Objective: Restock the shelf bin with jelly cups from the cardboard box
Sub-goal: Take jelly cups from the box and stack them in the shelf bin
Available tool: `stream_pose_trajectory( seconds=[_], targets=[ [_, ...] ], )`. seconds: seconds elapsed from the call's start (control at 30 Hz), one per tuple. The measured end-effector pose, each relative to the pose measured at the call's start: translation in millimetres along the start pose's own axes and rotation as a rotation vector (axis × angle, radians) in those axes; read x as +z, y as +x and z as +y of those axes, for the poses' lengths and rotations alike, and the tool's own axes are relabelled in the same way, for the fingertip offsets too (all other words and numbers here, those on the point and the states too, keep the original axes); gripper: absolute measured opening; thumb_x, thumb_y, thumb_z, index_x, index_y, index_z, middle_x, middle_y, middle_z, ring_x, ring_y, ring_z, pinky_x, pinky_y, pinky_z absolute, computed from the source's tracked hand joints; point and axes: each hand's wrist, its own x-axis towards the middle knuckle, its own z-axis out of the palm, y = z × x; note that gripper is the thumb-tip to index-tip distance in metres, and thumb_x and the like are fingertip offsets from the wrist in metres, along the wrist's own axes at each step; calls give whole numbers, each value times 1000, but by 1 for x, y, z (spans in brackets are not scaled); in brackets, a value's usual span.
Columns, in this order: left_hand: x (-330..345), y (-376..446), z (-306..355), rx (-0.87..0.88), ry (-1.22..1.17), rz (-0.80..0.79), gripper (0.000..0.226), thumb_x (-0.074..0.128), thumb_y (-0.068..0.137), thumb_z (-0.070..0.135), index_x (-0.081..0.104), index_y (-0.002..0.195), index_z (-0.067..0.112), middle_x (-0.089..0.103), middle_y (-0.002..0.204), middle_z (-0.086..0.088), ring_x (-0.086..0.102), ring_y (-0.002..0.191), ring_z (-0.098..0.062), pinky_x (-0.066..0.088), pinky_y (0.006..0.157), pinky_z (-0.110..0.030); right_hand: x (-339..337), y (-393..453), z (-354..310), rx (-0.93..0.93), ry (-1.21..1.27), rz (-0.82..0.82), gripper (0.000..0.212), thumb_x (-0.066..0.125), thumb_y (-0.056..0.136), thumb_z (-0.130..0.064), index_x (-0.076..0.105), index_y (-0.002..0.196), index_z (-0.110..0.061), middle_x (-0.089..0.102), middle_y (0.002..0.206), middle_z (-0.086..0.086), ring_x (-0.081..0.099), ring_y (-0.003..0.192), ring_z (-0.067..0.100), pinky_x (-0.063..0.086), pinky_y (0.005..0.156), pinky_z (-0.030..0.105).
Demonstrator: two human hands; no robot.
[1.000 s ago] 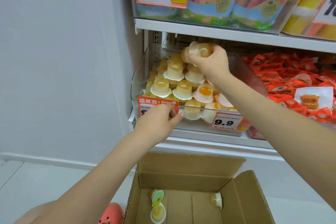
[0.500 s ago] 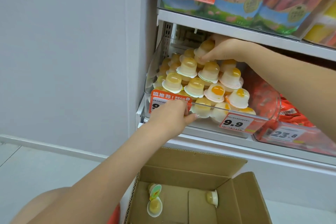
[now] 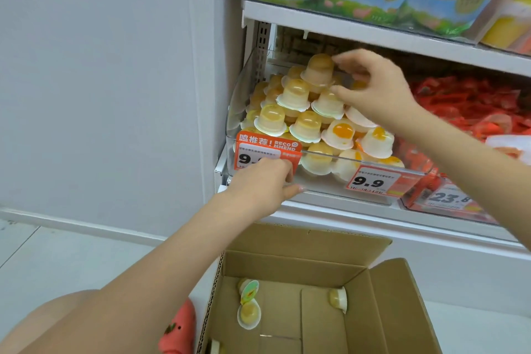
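Observation:
A clear shelf bin (image 3: 238, 95) holds a heaped pile of jelly cups (image 3: 304, 126). My right hand (image 3: 376, 89) reaches over the pile. Its index finger and thumb pinch the right side of the topmost jelly cup (image 3: 317, 69), which rests upside down on the heap. My left hand (image 3: 264, 181) grips the bin's front edge, partly covering the orange 9.9 price tag (image 3: 267, 146). Below, the open cardboard box (image 3: 396, 296) stands on the floor with several loose jelly cups (image 3: 248, 312) lying on its bottom.
A neighbouring bin of red snack packets (image 3: 474, 112) sits right of the jelly bin. The shelf above (image 3: 373, 29) carries sausage packs close over the pile. A white wall (image 3: 115, 80) is at left. A pink shoe (image 3: 178, 327) touches the box's left side.
My right hand has drawn back slightly to the right of the top cup, which now sits on the heap. The left hand stays on the bin's front edge. The view shifted closer.

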Motion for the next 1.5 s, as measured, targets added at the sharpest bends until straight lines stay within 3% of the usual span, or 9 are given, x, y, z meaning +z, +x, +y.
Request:
stream_pose_trajectory(
  seconds=[0.17,0.33,0.47,0.6,0.7,1.0,1.13,1.37,1.5],
  targets=[
    [39,-17,-17,49,-124,-300,25,64,87,34,63,103,15,61,95,2,58,90,-16,46,76,-24,22,-142,18,-106,176,-36,19,69,79,-13,65,97,-16,62,94,-15,56,89,2,42,80,12],
    [131,-44,-63,-48,-17,-526,17,63,87,12,63,104,13,67,102,-3,61,94,-16,50,86,-32,85,-260,87,115,76,-755,34,68,85,-22,56,115,-33,55,113,-21,45,111,-4,38,95,16],
    [217,-59,-92,-141,117,-705,26,55,88,5,57,111,15,59,114,-5,58,101,-22,49,86,-35,134,-328,144,330,-131,-1270,48,65,87,-20,46,131,-23,49,128,1,47,114,15,41,91,26],
    [285,-85,-98,-144,320,-948,30,51,89,4,55,117,13,56,120,-6,57,105,-25,43,71,-30,168,-374,162,357,-296,-1567,50,60,90,-23,41,135,-16,47,132,10,52,111,24,44,85,32],
    [323,-97,-108,-123,388,-1007,33,56,88,9,54,121,14,55,124,-7,57,109,-25,49,84,-33,191,-394,164,250,-419,-1669,55,58,92,-35,37,140,-18,46,135,11,48,122,32,44,92,39],
    [350,-109,-120,-175,318,-966,52,61,86,30,39,130,17,45,129,-7,55,111,-25,48,88,-36,215,-400,185,146,-373,-1779,70,51,93,-9,14,151,-22,17,153,21,37,131,39,39,101,44],
    [343,-111,-118,-239,248,-904,51,64,82,26,43,127,14,46,128,-7,53,113,-25,47,91,-36,217,-399,182,83,-371,-1729,67,54,91,-7,24,148,-22,28,147,18,45,125,37,44,94,41],
    [279,-71,-100,-350,-117,-739,23,72,73,21,55,87,30,56,80,4,57,77,-15,44,64,-26,190,-376,172,657,89,-1199,43,71,77,-19,56,117,-20,54,107,1,55,96,18,47,80,29],
    [209,-42,-54,-559,-646,-622,20,60,89,16,62,109,19,64,94,-10,67,80,-20,58,72,-28,137,-320,145,882,555,-903,24,62,85,-12,63,109,-17,57,79,-2,59,66,13,57,78,31]
  ],
)
